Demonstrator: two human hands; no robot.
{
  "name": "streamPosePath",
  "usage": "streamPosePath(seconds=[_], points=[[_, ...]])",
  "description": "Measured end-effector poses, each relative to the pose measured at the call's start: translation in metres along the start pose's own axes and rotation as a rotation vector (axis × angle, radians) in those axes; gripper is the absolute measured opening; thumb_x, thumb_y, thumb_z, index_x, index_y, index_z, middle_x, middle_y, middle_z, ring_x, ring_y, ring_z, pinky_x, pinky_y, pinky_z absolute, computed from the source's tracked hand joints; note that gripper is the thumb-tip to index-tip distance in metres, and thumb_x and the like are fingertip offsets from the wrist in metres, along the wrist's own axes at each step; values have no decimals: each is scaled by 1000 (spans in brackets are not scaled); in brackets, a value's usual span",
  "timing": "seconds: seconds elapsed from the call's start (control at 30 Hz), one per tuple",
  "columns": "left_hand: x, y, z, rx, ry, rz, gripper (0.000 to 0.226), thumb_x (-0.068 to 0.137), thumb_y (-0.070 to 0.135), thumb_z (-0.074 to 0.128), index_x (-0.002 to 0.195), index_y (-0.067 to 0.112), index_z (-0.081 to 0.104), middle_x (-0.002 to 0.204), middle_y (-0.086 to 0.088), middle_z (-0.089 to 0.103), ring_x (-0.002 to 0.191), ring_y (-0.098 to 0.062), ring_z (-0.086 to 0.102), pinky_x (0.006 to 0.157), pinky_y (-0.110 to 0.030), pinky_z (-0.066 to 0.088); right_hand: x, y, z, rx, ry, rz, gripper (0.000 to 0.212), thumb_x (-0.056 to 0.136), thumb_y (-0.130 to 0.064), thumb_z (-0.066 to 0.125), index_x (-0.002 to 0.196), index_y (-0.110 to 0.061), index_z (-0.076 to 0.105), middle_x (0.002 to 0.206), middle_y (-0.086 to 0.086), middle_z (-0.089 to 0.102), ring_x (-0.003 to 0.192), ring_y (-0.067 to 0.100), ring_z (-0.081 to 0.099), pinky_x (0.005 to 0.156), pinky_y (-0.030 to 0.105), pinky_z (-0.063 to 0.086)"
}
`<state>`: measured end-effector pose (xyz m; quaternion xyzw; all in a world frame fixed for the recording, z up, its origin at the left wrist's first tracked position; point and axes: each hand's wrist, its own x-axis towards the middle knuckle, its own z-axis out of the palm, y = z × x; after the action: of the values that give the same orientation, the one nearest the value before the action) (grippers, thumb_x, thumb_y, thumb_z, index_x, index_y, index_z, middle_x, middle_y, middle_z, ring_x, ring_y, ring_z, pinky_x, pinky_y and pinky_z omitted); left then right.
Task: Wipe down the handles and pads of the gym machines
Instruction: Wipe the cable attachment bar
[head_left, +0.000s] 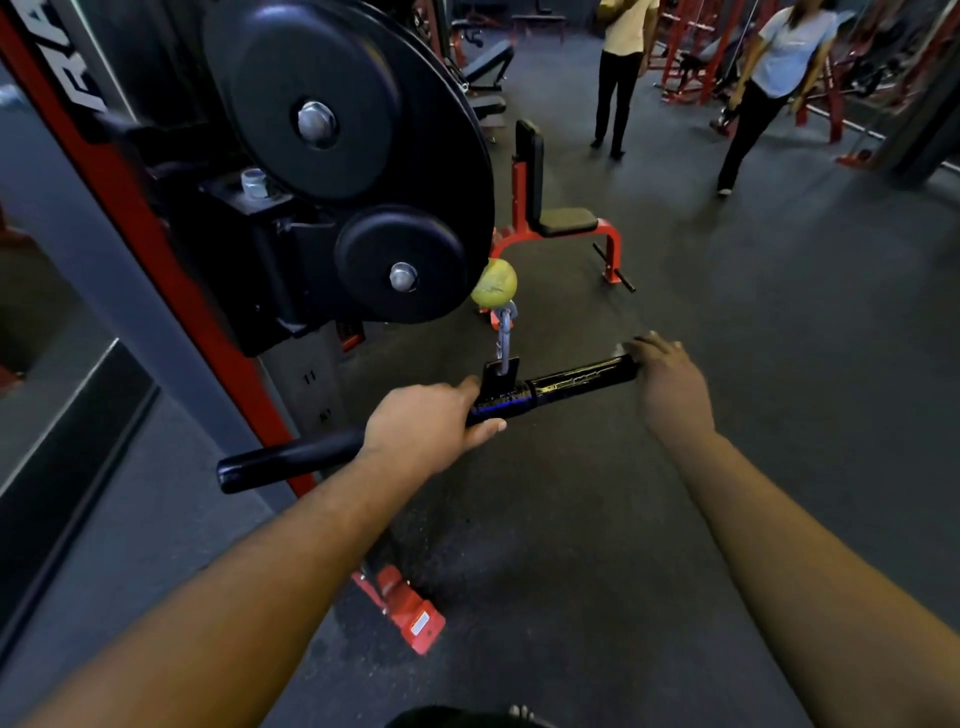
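Gripping bar (550, 387), both hands (423, 423)

A short, straight black cable-machine handle bar (524, 397) with rubbery grips hangs near the middle, tilted (its left end nearer and lower), clipped through its centre bracket to a steel carabiner (503, 340).

You're looking at a dim, underexposed gym scene with a cool cast. Small glints sit on the bolt (315, 122) of the big pulley wheel (343, 98) and along the glossy bar (550, 389). Your right hand (670, 387) is motion-blurred, its fingertips smeared. The wide lens bows the red post (171, 291), and the corners darken
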<state>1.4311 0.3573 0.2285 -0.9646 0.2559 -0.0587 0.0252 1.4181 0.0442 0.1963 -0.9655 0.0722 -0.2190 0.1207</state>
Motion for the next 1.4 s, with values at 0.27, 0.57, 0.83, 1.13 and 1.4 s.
streamPosePath(seconds=[0.27, 0.57, 0.83, 1.13, 1.4], points=[[-4, -1, -2, 10, 0, 11, 64, 97, 76, 34, 138, 29, 47, 84, 7, 52, 79, -20, 67, 61, -35, 53, -21, -29, 11, 45, 58, -224, 50, 86, 5, 52, 129, -14, 67, 131, 11, 67, 129, 31, 59, 111, 58, 39], [-6, 1, -2, 28, -5, 13, 65, 96, 78, 33, 136, 29, 48, 82, 7, 52, 73, -18, 61, 58, -34, 51, 11, 21, -7, -188, -13, 46, 26, 89, -4, 59, 102, -21, 74, 98, 11, 71, 96, 38, 66, 101, 54, 46], [-6, -4, -6, 36, -28, 24, 64, 96, 76, 36, 137, 28, 47, 96, 3, 65, 83, -20, 67, 67, -37, 58, -52, -74, 9, 249, -14, -270, 51, 90, 12, 56, 135, -9, 64, 142, 10, 60, 136, 24, 53, 121, 30, 25], [-8, 1, 0, -18, -57, 31, 64, 95, 78, 33, 134, 29, 48, 94, 3, 66, 83, -21, 68, 69, -40, 59, -64, -13, 27, 1191, 651, 853, 37, 89, 1, 50, 107, -20, 75, 122, 4, 71, 112, 13, 67, 104, 38, 51], [-7, 3, 5, -48, -44, 22, 66, 96, 78, 33, 140, 31, 46, 94, 3, 68, 82, -19, 69, 70, -40, 60, -40, -65, 36, 1800, 539, 991, 41, 100, 7, 44, 133, -11, 60, 81, -3, 68, 72, 8, 63, 73, 19, 54]])
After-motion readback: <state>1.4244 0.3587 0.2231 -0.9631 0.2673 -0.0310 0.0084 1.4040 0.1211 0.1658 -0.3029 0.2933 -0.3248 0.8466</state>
